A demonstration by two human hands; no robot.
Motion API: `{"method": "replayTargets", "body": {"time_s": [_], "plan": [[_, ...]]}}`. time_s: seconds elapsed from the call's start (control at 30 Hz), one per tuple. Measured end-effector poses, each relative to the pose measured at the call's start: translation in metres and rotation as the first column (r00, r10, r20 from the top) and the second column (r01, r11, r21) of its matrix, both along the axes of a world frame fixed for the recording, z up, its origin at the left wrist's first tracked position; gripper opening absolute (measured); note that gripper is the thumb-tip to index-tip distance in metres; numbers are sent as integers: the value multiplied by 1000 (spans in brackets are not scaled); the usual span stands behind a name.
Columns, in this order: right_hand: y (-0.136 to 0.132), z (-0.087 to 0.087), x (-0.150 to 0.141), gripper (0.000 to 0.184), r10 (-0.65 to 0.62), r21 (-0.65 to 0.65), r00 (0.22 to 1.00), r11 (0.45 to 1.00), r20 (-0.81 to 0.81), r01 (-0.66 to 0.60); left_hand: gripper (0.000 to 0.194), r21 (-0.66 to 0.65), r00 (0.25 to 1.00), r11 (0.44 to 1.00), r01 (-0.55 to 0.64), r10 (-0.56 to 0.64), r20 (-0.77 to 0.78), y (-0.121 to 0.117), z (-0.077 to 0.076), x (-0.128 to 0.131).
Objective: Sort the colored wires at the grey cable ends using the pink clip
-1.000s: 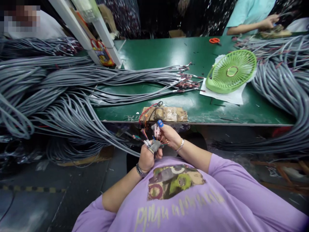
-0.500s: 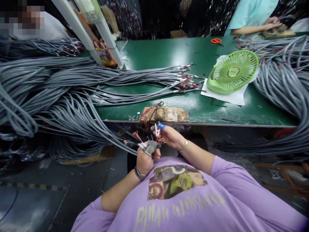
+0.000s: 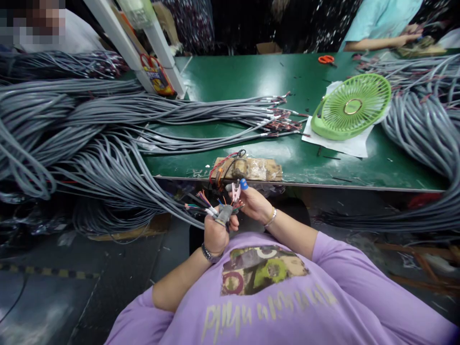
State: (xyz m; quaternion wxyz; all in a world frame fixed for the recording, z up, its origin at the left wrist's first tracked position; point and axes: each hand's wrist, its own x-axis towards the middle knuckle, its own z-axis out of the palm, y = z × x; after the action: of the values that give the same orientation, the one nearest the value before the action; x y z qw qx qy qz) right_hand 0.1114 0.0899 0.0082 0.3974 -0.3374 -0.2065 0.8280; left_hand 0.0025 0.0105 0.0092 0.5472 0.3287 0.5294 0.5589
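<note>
Close to my body, my left hand [image 3: 216, 235] is closed around the end of a grey cable bundle. From it stick out a grey piece [image 3: 225, 213], perhaps a sleeve or connector, and thin coloured wires [image 3: 203, 197] with bare-looking tips. My right hand [image 3: 258, 205], a blue cover [image 3: 244, 184] on one fingertip, pinches a small pink clip-like tool [image 3: 235, 192] just above those wires. Whether its jaws touch a wire is too small to tell. Part of the tool is hidden by my fingers.
Heaps of grey cables [image 3: 108, 112] lie left on the green table [image 3: 230, 76], and more cables [image 3: 424, 124] on the right. A wooden block [image 3: 264, 169] with wires sits at the near edge. Beyond are a green fan [image 3: 354, 106], orange-handled scissors [image 3: 326, 59] and two other people.
My right hand has shifted slightly, turning the pink tool so that more of it shows near the wires. My left hand keeps its hold. The whole view has moved a little.
</note>
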Motion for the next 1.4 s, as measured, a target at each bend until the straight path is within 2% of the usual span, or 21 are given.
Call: {"method": "replayTargets", "body": {"time_s": [0.1, 0.3, 0.43, 0.57, 0.73, 0.83, 1.0, 1.07, 1.27, 1.4], "plan": [[1, -1, -2, 48, -38, -26, 999, 999, -19, 38, 35, -14, 1000, 1000, 18, -19, -17, 0, -2, 1], [0, -12, -1, 50, -13, 9, 996, 1000, -89, 14, 32, -24, 999, 999, 31, -31, -12, -1, -4, 0], [-2, -12, 1, 52, -6, 13, 999, 1000, -44, 6, 34, -7, 998, 998, 59, -60, -15, -5, -3, -1], [-5, -9, 7, 54, 48, -30, 998, 998, -49, -49, 35, 22, 998, 997, 68, -68, -3, -11, -3, -4], [-6, -17, 22, 50, 162, -69, 984, 983, -79, -167, 31, 25, 999, 998, 52, -52, 3, -15, -7, -7], [-2, -19, 26, 50, 200, -43, 976, 978, -86, -205, 29, 34, 999, 999, 33, -34, 24, -14, -7, -6], [1, -6, 19, 47, 147, 139, 989, 979, 31, -150, 30, 76, 999, 997, 23, -26, 40, -8, 0, -2], [0, -1, 15, 49, 110, 168, 991, 978, 71, -121, 30, 73, 999, 997, 11, -14, 36, -5, 3, -1], [-2, 2, 11, 52, 43, 131, 985, 989, 165, -65, 33, 51, 1000, 999, -12, 11, 20, 3, 5, 1], [0, 4, 11, 47, 72, 100, 994, 992, 78, -79, 33, 31, 999, 999, -29, 29, 20, 3, 5, 1]]}}
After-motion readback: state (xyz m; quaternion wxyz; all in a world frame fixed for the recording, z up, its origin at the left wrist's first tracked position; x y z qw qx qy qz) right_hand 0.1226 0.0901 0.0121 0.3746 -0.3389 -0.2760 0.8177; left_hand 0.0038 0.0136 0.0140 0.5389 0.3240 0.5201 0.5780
